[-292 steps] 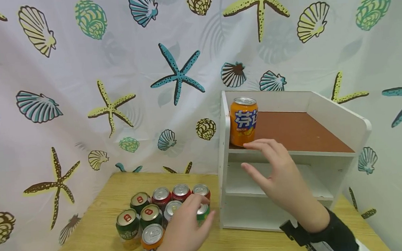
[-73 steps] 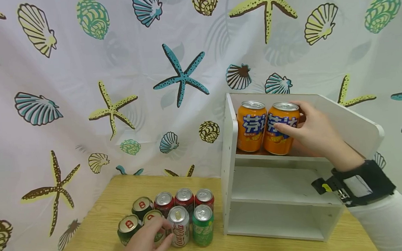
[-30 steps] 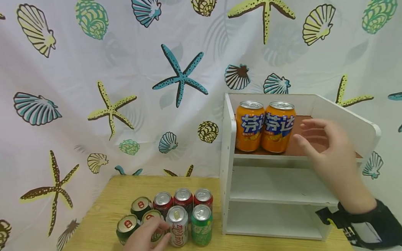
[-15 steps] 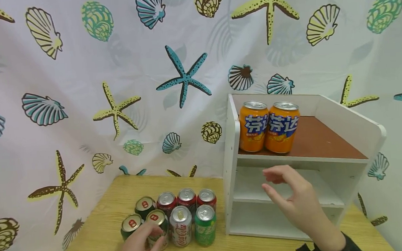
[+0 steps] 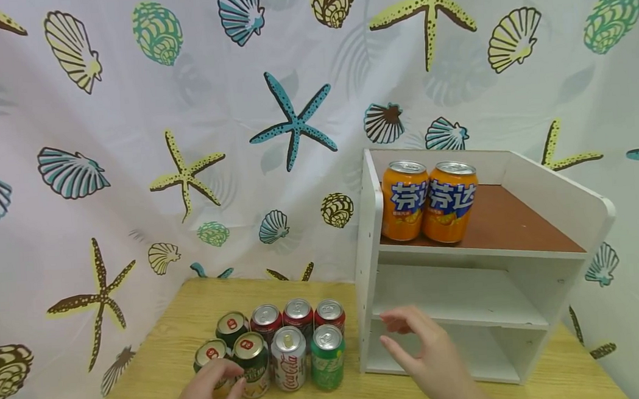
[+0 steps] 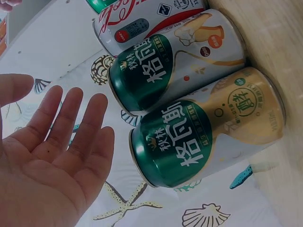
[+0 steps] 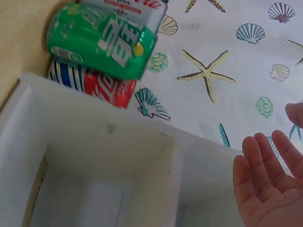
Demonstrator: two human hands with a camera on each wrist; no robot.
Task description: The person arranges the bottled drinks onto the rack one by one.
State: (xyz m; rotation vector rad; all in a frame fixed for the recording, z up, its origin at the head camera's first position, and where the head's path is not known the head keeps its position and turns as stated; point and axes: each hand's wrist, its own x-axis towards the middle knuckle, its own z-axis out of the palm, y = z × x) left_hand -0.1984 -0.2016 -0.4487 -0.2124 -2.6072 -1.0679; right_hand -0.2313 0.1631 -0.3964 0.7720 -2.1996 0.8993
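Two orange cylindrical metal cans (image 5: 449,202) are stood atop the white shelf unit (image 5: 366,276): apparently done. Three dark-green cans (image 5: 251,367), three red cans (image 5: 298,314), one silver can (image 5: 289,365) and one green can (image 5: 327,359) are left on the wooden desk (image 5: 378,394). Nothing is held in either relaxed grip, left hand (image 5: 202,397) or right hand (image 5: 435,364).

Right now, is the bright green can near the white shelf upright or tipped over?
Upright: in the head view, the bright green can stands on the table, its silver lid facing up.
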